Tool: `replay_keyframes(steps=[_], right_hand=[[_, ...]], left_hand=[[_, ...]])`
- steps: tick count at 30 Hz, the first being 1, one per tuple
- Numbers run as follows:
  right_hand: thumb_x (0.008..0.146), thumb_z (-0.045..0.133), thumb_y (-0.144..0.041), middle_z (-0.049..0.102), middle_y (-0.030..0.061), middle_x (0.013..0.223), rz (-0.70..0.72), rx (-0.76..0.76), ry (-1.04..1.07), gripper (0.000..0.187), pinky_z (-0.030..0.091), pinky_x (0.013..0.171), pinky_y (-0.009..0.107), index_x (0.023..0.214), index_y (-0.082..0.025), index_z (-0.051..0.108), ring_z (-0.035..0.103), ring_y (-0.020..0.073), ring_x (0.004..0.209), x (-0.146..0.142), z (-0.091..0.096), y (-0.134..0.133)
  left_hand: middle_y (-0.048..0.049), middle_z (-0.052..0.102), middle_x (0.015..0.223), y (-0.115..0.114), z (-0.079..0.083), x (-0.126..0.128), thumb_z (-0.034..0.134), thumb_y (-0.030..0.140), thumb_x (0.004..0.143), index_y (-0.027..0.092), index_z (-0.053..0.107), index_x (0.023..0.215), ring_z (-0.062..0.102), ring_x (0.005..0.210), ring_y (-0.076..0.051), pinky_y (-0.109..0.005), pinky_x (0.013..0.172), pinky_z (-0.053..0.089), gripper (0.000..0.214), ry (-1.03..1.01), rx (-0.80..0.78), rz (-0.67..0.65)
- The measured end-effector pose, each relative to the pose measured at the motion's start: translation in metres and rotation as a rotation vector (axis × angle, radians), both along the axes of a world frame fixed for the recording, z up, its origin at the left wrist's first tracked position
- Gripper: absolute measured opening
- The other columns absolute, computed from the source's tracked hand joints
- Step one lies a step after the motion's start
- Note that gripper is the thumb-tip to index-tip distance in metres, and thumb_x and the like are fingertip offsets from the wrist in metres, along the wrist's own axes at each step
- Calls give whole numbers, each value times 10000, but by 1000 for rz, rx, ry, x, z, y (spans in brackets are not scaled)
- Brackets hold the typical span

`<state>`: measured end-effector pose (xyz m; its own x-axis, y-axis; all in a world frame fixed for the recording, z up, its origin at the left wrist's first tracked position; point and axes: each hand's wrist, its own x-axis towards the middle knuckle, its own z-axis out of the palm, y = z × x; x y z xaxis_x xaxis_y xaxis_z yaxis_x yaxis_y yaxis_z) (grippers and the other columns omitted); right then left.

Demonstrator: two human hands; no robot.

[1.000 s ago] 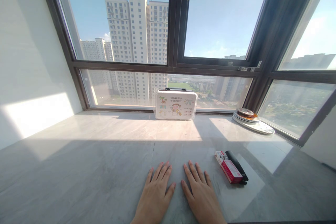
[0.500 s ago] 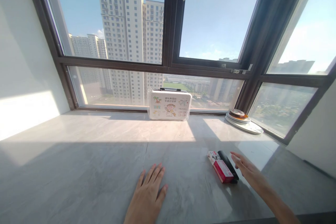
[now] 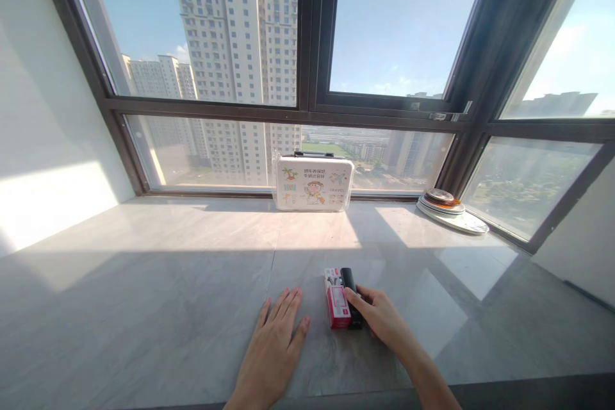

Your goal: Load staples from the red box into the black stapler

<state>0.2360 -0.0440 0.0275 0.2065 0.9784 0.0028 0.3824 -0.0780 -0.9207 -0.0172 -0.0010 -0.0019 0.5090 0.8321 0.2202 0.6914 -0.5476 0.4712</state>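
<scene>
My left hand point(image 3: 273, 346) lies flat on the grey stone sill, fingers stretched out and holding nothing. To its right, my right hand point(image 3: 379, 317) grips a black stapler point(image 3: 349, 278), thumb on top and fingers along its right side. Against the stapler's left side lies a red and white box point(image 3: 331, 277) printed with a picture. A smaller pink and white box point(image 3: 339, 304) rests on that box, close to my right thumb. The fingertips under my right hand are partly hidden.
A white carry case point(image 3: 314, 186) with cartoon prints and a dark handle stands against the window. Several stacked plates point(image 3: 451, 214) sit in the right corner. Dark window frames point(image 3: 384, 116) border the sill point(image 3: 168, 307) at the back.
My right hand has closed on the stapler. Stapler and boxes have moved left, nearer my left hand, and turned straighter. My left hand stays flat. The view has tilted slightly.
</scene>
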Motion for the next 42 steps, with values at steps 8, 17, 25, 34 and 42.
replay_keyframes(steps=[8, 17, 25, 34, 42], right_hand=[[918, 457, -660, 628, 8, 632, -81, 93, -115, 601, 383, 555, 240, 1030, -153, 760, 541, 170, 582, -73, -12, 28], [889, 490, -690, 576, -4, 636, -174, 30, -163, 565, 406, 575, 260, 962, -196, 754, 567, 190, 622, -27, -19, -9], [874, 508, -695, 596, 1, 651, -184, 25, -148, 618, 416, 576, 268, 1111, -178, 752, 588, 198, 631, -28, -21, -16], [893, 483, -701, 621, 7, 681, -224, 7, -202, 619, 431, 604, 282, 1166, -200, 723, 607, 211, 657, -32, -21, -17], [898, 487, -684, 608, 1, 676, -189, 27, -215, 625, 439, 620, 284, 1235, -199, 692, 617, 206, 669, -33, -23, -26]], left_hand=[[-127, 542, 1427, -1, 10, 18, 492, 554, 946, 158, 443, 1435, 479, 1345, -272, -414, 1109, 405, 631, -319, -37, 380], [-85, 652, 1089, 3, 14, -4, 508, 434, 934, 213, 652, 1128, 629, 1000, -254, -346, 881, 482, 328, -162, 134, 459], [-101, 670, 1099, 58, 19, -48, 459, 489, 947, 181, 668, 1155, 632, 1001, -265, -336, 849, 468, 427, -89, 116, 578], [-96, 620, 1186, 0, 2, -78, 542, 504, 907, 274, 687, 1214, 575, 1087, -315, -427, 884, 469, 410, 137, 210, 687], [-79, 580, 1255, -4, 27, 19, 413, 403, 995, 283, 614, 1318, 511, 1196, -286, -428, 1000, 413, 399, -4, 200, 322]])
